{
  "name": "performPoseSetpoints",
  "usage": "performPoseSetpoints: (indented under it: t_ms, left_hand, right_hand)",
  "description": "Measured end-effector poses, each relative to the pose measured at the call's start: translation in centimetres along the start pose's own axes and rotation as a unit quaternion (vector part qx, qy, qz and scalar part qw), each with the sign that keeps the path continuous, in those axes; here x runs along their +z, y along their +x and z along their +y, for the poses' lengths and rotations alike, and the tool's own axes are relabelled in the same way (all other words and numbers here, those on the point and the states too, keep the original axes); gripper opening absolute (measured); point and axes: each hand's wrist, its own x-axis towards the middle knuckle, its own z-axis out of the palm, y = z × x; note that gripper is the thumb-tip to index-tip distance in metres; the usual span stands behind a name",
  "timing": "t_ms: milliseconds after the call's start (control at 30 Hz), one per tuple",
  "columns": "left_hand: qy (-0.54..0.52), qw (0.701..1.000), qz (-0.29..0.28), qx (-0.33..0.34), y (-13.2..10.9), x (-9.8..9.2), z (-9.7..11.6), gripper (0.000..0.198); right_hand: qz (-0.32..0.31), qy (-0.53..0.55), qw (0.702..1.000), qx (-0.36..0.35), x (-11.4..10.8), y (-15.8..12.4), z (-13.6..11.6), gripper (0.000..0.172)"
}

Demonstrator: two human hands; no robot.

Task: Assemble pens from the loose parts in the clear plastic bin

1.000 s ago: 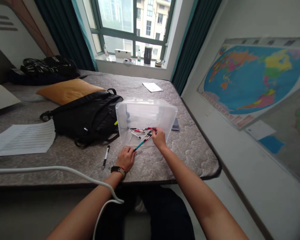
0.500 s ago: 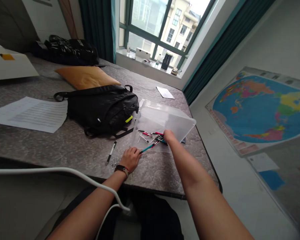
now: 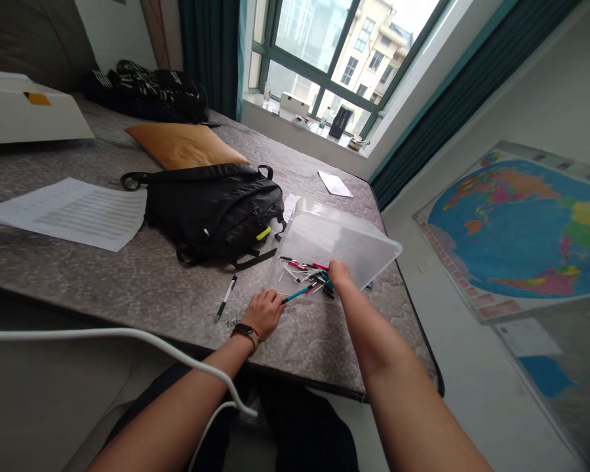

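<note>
A clear plastic box [image 3: 358, 246] lies tipped on its side on the mattress, its mouth towards me. Inside, near the mouth, is a loose pile of pens [image 3: 302, 267], some red, white, black and teal. My left hand [image 3: 264, 313] has its fingers bent at the box's near left edge, beside the end of a teal pen [image 3: 299, 293]. Reaching in, my right hand [image 3: 340, 272] is curled over the right side of the pile next to a red pen; its fingertips are hidden. A white-and-black pen [image 3: 225, 299] lies outside, left of the box.
Left of the box sits a black backpack [image 3: 211, 213], with a printed sheet [image 3: 78, 213] beyond it and an orange-brown envelope [image 3: 187, 145] behind. A white cable [image 3: 142, 335] crosses in front of my left forearm. The mattress [image 3: 314, 354] ends just before my legs.
The view has shifted slightly, so everything sits a little further right. Both hands keep about the same places at the box and the pens.
</note>
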Motion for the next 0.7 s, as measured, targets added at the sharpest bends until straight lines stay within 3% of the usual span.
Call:
performPoseSetpoints:
  t_ms: [700]
  left_hand:
    - [-0.015,1.000,0.008,-0.003,0.0,0.3,-0.1,0.027]
  right_hand:
    - [-0.020,0.021,0.999,-0.042,0.6,0.0,1.2,0.029]
